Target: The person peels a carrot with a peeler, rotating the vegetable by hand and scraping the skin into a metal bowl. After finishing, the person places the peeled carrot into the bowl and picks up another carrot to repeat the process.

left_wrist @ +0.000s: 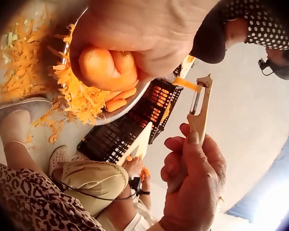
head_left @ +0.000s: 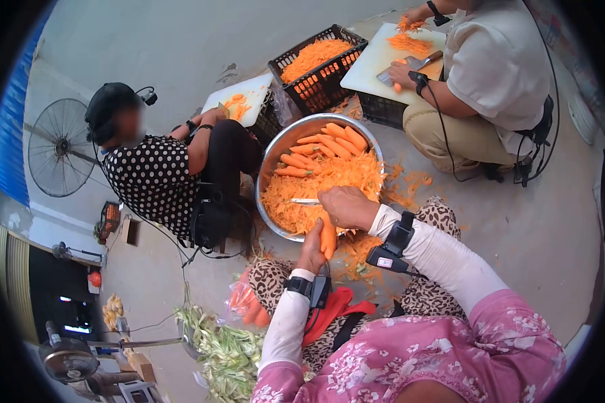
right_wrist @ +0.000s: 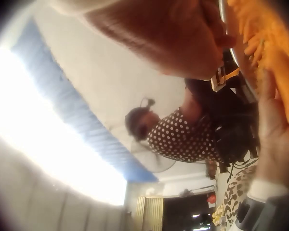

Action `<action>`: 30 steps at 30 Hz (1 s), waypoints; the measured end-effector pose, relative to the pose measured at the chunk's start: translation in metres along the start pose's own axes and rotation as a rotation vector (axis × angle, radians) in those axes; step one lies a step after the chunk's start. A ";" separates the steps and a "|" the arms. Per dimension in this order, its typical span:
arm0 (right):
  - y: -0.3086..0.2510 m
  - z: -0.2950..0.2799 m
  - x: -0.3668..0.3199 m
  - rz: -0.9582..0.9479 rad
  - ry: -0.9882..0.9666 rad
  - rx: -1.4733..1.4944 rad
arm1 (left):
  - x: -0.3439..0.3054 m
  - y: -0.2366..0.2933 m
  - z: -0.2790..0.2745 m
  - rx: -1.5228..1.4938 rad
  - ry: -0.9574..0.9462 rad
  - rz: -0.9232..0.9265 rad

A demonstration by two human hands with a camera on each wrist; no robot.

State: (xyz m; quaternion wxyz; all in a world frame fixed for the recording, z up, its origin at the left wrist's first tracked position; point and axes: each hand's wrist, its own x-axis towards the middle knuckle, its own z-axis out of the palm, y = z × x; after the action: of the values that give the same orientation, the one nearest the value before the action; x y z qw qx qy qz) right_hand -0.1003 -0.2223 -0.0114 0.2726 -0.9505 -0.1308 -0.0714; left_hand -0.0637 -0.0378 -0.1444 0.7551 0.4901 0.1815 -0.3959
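Over the near rim of a large metal bowl [head_left: 263, 201], the left hand [head_left: 311, 250] grips an orange carrot [head_left: 328, 240]. In the left wrist view that hand [left_wrist: 139, 33] is curled round the carrot [left_wrist: 98, 67], whose blunt end faces the camera. The right hand [head_left: 348, 207] holds a peeler [head_left: 305, 201] above the shavings. Seen from the left wrist, the right hand [left_wrist: 195, 178] has its fingers round the peeler's handle, and an orange strip [left_wrist: 184, 83] hangs at the blade of the peeler [left_wrist: 202, 103]. Carrot shavings [head_left: 282, 195] and whole carrots [head_left: 336, 144] fill the bowl.
Two people work at white boards, one at the left [head_left: 151, 158] and one at the right [head_left: 497, 67]. A black crate [head_left: 316, 94] of shredded carrot stands behind the bowl. Shavings [head_left: 359, 252] and a leafy pile [head_left: 228, 356] lie on the floor.
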 end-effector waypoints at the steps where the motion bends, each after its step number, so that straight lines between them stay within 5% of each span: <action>1: 0.000 -0.005 -0.004 0.042 -0.021 0.033 | 0.000 -0.001 0.001 0.017 0.036 0.004; 15: -0.011 0.011 0.005 0.077 0.014 0.172 | 0.002 -0.016 0.008 0.008 -0.115 -0.028; 18: -0.011 0.009 0.020 -0.010 0.248 0.556 | -0.015 -0.011 0.014 -0.153 0.025 0.045; 20: -0.013 -0.006 0.025 0.353 0.117 1.148 | -0.018 -0.002 0.009 -0.172 0.020 0.055; 23: -0.012 -0.004 0.027 0.463 0.093 1.263 | -0.023 0.000 0.008 -0.192 0.041 0.088; 30: -0.025 0.026 0.035 0.312 0.037 0.948 | -0.027 -0.004 0.009 -0.199 0.014 0.082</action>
State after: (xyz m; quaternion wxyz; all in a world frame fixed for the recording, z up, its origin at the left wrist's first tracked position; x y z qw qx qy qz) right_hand -0.0723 -0.1806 -0.0132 0.6845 -0.7288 -0.0003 0.0207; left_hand -0.0853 -0.0355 -0.1246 0.8145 0.4222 0.2047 -0.3412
